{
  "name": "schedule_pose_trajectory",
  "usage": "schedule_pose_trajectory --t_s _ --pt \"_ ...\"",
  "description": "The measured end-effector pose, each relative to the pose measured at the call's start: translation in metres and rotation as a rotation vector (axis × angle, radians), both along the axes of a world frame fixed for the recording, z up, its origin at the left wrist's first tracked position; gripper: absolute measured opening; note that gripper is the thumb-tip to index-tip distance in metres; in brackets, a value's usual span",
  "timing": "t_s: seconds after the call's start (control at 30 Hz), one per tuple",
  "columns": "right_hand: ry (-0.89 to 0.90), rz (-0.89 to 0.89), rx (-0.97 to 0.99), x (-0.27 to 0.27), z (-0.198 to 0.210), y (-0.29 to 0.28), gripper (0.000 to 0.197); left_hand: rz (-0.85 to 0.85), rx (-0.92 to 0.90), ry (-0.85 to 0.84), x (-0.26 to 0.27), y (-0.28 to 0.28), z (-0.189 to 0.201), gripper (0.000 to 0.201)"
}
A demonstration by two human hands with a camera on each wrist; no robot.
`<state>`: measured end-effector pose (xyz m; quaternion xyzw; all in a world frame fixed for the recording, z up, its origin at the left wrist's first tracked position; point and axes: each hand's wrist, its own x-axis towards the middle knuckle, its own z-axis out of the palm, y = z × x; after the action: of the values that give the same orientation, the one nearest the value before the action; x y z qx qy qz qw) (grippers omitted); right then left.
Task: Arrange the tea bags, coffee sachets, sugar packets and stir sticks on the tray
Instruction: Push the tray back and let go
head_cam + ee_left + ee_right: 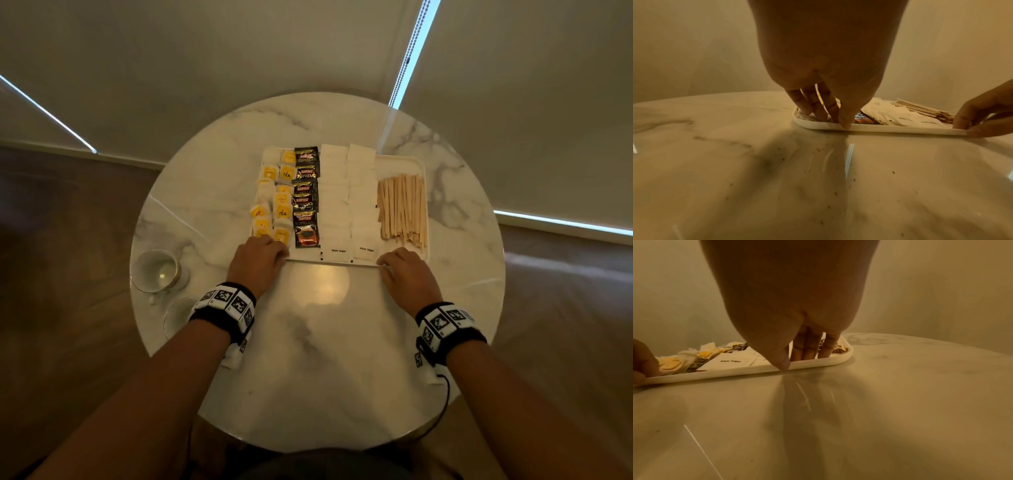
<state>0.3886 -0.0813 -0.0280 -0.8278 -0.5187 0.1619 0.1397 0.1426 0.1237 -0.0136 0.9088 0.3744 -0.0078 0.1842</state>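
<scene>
A white tray [397, 164] lies on the round marble table [318, 359]. It holds, from left to right, yellow tea bags [274, 202], black coffee sachets [306, 195], white sugar packets [346, 202] and wooden stir sticks [402, 207]. My left hand [260, 255] pinches the tray's near left rim [900, 129], fingers inside on the tea bags and thumb against the outer edge [831, 121]. My right hand [404, 270] pinches the near right rim [725, 373] in the same way [796, 360], its fingers just before the stir sticks [840, 349].
A glass cup [157, 270] stands on the table to the left of my left hand, with a second round glass piece [178, 317] nearer me. Dark specks [818, 151] dot the marble in front of the tray. Roller blinds hang behind the table.
</scene>
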Motion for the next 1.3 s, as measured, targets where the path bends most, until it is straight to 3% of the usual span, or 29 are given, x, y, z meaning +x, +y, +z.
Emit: schedule_pose_trajectory --t_s 0.3,0.77,1.3 --pt "-0.005 -0.036 0.031 0.006 -0.006 0.013 0.015 -0.048 -0.035 -0.048 0.007 0.018 -0.011 0.013" --pt "-0.009 -0.163 0.002 0.058 -0.002 0.053 0.017 -0.077 -0.056 -0.05 0.079 0.064 -0.009 0.013" --pt "-0.001 -0.155 0.015 0.052 0.0 0.047 0.021 -0.071 -0.084 -0.05 0.07 0.054 -0.006 0.017"
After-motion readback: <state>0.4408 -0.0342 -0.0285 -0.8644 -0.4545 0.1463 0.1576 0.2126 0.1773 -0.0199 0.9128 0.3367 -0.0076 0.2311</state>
